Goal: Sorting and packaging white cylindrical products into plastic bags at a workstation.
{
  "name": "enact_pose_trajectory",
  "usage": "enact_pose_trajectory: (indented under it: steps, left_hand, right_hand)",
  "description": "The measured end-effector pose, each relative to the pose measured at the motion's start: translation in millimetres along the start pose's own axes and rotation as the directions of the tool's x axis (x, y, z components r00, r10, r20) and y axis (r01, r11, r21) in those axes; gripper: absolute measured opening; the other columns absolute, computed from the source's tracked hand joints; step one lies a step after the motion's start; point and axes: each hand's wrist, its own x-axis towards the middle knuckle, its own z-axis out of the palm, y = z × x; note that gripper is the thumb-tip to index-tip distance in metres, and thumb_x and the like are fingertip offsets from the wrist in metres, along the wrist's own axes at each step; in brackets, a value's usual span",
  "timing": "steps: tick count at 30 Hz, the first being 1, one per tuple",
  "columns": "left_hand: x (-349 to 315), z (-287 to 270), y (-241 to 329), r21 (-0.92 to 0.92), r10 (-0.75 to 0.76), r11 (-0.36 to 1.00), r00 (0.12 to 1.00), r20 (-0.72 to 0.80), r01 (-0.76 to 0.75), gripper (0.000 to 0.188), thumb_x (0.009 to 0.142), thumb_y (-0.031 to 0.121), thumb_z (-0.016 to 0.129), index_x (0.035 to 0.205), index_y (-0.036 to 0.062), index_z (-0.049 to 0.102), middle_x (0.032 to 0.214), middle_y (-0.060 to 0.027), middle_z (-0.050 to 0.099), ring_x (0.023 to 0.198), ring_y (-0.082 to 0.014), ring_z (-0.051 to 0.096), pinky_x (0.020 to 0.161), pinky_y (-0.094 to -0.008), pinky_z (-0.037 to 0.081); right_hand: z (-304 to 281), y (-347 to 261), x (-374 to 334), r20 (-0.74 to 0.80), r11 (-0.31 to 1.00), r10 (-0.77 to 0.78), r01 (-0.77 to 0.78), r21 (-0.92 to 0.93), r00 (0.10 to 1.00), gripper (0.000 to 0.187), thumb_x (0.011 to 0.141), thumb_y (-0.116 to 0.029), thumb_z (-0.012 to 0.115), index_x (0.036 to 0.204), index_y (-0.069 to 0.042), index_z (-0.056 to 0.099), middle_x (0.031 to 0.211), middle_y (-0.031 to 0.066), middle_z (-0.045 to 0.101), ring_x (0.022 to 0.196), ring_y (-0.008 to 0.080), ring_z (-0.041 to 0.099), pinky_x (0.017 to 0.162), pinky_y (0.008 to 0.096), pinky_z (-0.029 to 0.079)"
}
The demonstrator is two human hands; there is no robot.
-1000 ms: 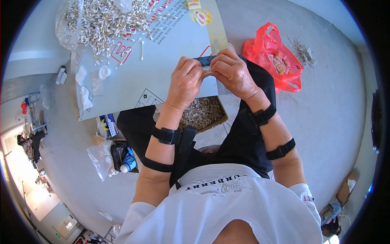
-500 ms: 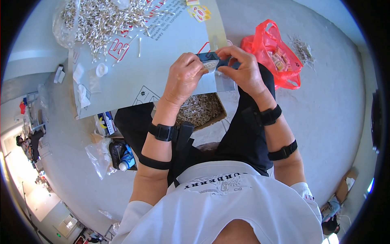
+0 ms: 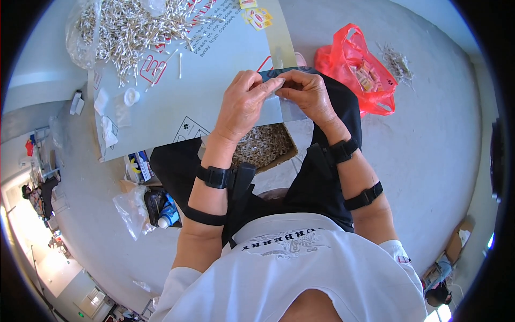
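Head view: the left hand (image 3: pixel 242 104) and the right hand (image 3: pixel 311 96) meet above the near right corner of the pale table (image 3: pixel 201 91). The left fingers are closed on a small dark-blue box (image 3: pixel 270 73), which is mostly hidden behind the hands. The right thumb and forefinger come close together beside the left fingertips; whether they pinch the box, I cannot tell. A big heap of cotton swabs (image 3: pixel 126 40) lies at the far left of the table, next to a clear plastic bag (image 3: pixel 80 40), with one swab (image 3: pixel 180 65) apart from it. Yellow-and-white cards (image 3: pixel 259 20) lie near the far right edge. Between the knees, a cardboard box (image 3: pixel 284 160) holds more swabs. On the floor at right stands a red plastic bag (image 3: pixel 333 63) with small packs (image 3: pixel 367 78) inside.
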Motion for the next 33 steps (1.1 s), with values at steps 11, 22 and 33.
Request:
enact_pose_trajectory:
  steps: [11, 22, 33]
  left_hand:
    - [-5, 4, -3, -0.142, -0.114, 0.985, 0.988, -0.104, 0.099, 0.027, 0.065, -0.004, 0.076, 0.089, 0.0037, 0.064, 0.084, -0.0067, 0.059, 0.079, -0.0268, 0.061, 0.064, -0.0374, 0.051]
    - [-2, 1, -7, -0.018, -0.032, 0.999, 0.985, -0.17, 0.029, 0.018, 0.071, -0.007, 0.073, 0.08, 0.0024, 0.061, 0.076, -0.0067, 0.057, 0.066, -0.0212, 0.059, 0.057, -0.0327, 0.048]
    - [-6, -15, -4, -0.271, -0.382, 0.882, 0.922, 0.064, 0.385, 0.01, 0.073, -0.007, 0.067, 0.079, -0.0008, 0.063, 0.077, -0.01, 0.059, 0.065, -0.0203, 0.059, 0.059, -0.0274, 0.049]
  right_hand:
    - [1, -22, 1, 0.008, 0.917, -0.281, 0.271, -0.291, 0.96, 0.018, 0.078, 0.0, 0.073, 0.096, -0.002, 0.07, 0.082, 0.0044, 0.065, 0.069, 0.0122, 0.06, 0.063, 0.0257, 0.048]
    - [3, -29, 12, 0.202, 0.624, -0.514, 0.525, -0.578, 0.834, 0.01, 0.075, -0.002, 0.07, 0.079, -0.002, 0.061, 0.081, 0.0106, 0.059, 0.079, 0.0311, 0.061, 0.067, 0.0371, 0.05]
    - [1, -32, 7, 0.186, 0.717, -0.385, 0.42, -0.556, 0.904, 0.007, 0.079, -0.002, 0.066, 0.08, -0.001, 0.059, 0.079, 0.0114, 0.054, 0.075, 0.0316, 0.055, 0.066, 0.0353, 0.046]
